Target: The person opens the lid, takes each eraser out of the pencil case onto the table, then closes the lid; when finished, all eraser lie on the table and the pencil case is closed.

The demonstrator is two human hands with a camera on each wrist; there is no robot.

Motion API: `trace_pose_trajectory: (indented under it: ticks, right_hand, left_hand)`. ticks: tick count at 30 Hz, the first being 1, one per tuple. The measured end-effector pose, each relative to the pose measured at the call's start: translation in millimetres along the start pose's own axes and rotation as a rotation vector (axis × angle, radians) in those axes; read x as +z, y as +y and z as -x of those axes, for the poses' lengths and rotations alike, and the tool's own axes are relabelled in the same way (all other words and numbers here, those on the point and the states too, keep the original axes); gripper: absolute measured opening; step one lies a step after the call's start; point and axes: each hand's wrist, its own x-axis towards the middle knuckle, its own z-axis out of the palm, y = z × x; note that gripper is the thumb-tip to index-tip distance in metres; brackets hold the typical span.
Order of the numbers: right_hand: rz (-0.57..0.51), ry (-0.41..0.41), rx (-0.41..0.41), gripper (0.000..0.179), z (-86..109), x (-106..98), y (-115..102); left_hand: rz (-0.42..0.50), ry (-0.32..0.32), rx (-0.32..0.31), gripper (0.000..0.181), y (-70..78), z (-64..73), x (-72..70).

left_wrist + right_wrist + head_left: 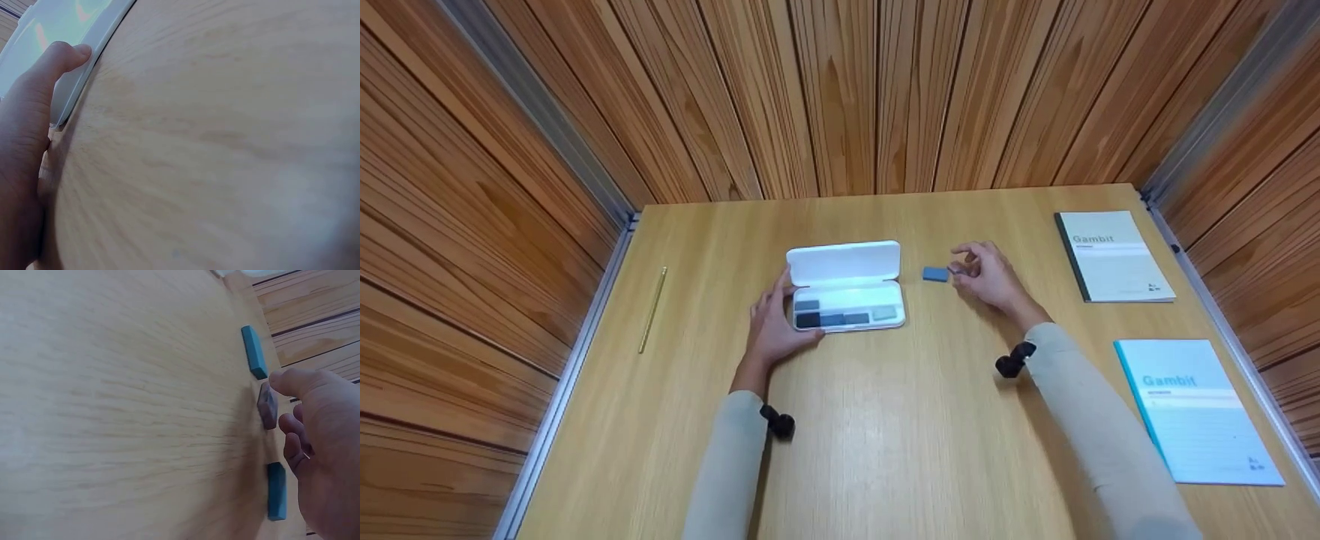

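A white pencil case [847,285] stands with its lid raised, holding several small eraser-like blocks in grey, black, blue and pale green. My left hand [777,326] grips the case's left end, thumb at the front edge; the left wrist view shows that thumb on the white wall [70,93]. My right hand [986,277] is right of the case, pinching a small purple-grey eraser [268,406] between thumb and fingers, close to the tabletop. A blue eraser [935,274] lies just left of those fingertips. Another teal eraser [276,491] appears by the right hand in its wrist view.
A gold pencil [653,310] lies at the left of the wooden table [870,450]. Two notebooks, one with a black spine [1114,256] and one light blue [1198,412], lie along the right side. Wood-plank walls [832,97] enclose the back and sides.
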Motion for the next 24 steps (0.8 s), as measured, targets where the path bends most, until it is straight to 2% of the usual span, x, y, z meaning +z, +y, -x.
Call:
trace_pose_trajectory:
  ticks: [7, 19, 24]
  right_hand:
    - [0.026, -0.047, -0.050, 0.052, 1.3, 1.2, -12.5]
    - [0.088, -0.123, -0.115, 0.048, 3.1, 28.2, -38.1]
    - [0.112, -0.127, -0.155, 0.046, 4.8, 43.2, -48.9]
  left_hand:
    - [0.007, 0.013, -0.001, 0.137, -0.5, -0.4, 0.4]
    - [0.019, 0.004, -0.005, 0.138, 2.6, 1.8, -0.3]
    - [0.000, 0.009, 0.021, 0.137, 1.2, 1.2, 0.3]
